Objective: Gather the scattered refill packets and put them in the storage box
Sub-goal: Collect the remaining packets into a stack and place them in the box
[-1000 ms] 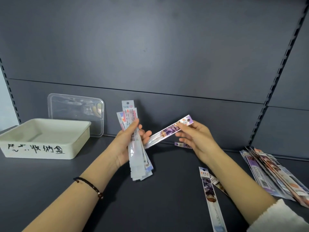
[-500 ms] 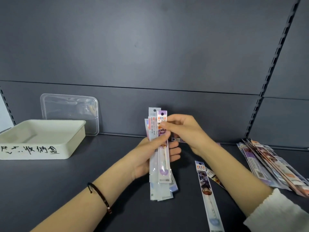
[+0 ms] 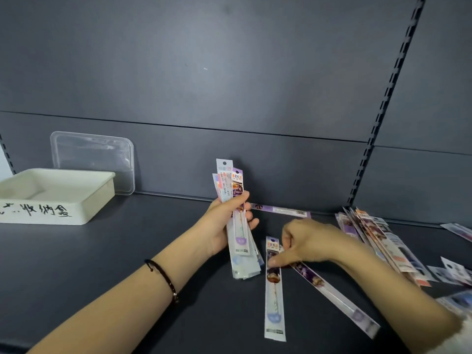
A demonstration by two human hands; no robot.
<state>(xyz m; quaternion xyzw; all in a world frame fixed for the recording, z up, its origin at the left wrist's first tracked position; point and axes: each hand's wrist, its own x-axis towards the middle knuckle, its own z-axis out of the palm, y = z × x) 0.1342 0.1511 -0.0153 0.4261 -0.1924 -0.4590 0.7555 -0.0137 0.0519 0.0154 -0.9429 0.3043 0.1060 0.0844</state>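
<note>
Head view, my left hand (image 3: pixel 222 222): gripping an upright bundle of packets (image 3: pixel 240 241).
My right hand (image 3: pixel 310 244): curled fingers pinching a single packet (image 3: pixel 274 298) flat on the shelf (image 3: pixel 122 254).
Storage box (image 3: pixel 60 198): far left.

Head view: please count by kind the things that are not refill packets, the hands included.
Cream storage box: 1
Clear lid: 1
Black bracelet: 1
Hands: 2, left hand and right hand
Total: 5
</note>
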